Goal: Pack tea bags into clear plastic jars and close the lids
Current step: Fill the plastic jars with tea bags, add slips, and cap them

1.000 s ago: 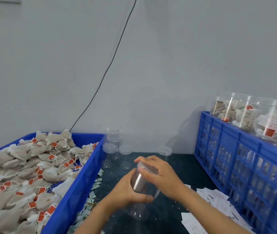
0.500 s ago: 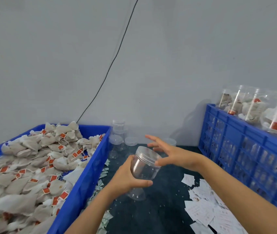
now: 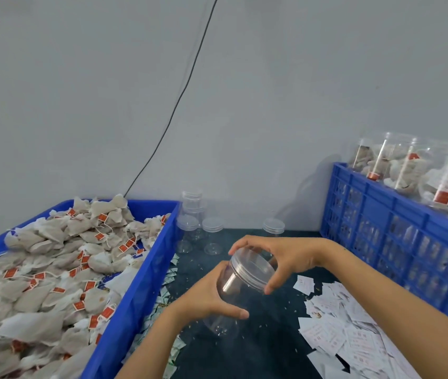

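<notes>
The left hand (image 3: 209, 295) grips a clear jar (image 3: 240, 285) tilted above the dark bench (image 3: 258, 348), fingers wrapped round its body. The right hand (image 3: 285, 258) curls its fingers round the lid (image 3: 253, 269), seemingly seated. Tea bags (image 3: 53, 269) fill the blue crate (image 3: 135, 296) left.

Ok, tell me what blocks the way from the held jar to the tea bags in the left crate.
Nothing visible lies between the jar and the tea bags except the left crate wall. But the jar's lid is on, gripped by the right hand; the left hand holds the body.
</notes>
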Demonstrator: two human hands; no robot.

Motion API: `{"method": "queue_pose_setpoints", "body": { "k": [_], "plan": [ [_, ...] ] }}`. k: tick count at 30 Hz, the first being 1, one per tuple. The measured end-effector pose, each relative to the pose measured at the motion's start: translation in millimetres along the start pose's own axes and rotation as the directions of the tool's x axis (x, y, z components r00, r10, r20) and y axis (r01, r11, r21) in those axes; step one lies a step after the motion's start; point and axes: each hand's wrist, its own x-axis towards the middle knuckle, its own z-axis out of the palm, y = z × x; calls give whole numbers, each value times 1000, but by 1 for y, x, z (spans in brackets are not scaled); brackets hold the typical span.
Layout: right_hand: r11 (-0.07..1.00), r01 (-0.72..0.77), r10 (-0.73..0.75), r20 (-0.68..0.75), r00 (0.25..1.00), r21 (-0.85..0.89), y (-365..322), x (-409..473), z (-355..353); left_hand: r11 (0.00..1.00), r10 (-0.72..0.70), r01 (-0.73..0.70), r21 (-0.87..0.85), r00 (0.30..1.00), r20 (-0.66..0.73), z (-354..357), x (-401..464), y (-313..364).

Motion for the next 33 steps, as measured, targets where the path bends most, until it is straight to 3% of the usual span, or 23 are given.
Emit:
{"method": "queue_pose_setpoints", "body": {
  "k": [3, 5, 7, 9, 12, 15, 21, 33],
  "plan": [
    [950, 25, -60, -100, 993, -312, 3, 2, 8, 994, -88, 91, -56, 995, 51, -1, -4, -8],
    [921, 11, -105, -222, 969, -388, 10, 4, 14, 976, -117, 110, -187, 993, -26, 2, -6, -17],
    [967, -23, -74, -365, 928, -255, 25, 7, 23, 949, -136, 72, -306, 972, -194, 9, -8, -27],
    [999, -45, 31, -500, 865, -15, 41, 11, 40, 935, -135, 4, -355, 929, -345, 17, -6, -34],
    [954, -44, 235, -649, 723, 297, 73, 25, 74, 942, -86, -74, -326, 889, -449, 28, 0, -40],
    [891, -46, 378, -684, 624, 451, 96, 38, 105, 948, -78, -93, -306, 860, -504, 35, 9, -44],
    [899, -128, 416, -729, 543, 418, 115, 45, 130, 949, -94, -80, -303, 851, -517, 39, 20, -51],
    [885, -409, 423, -747, 512, 222, 115, 43, 140, 965, -111, -25, -262, 865, -490, 36, 23, -51]
  ]
}}
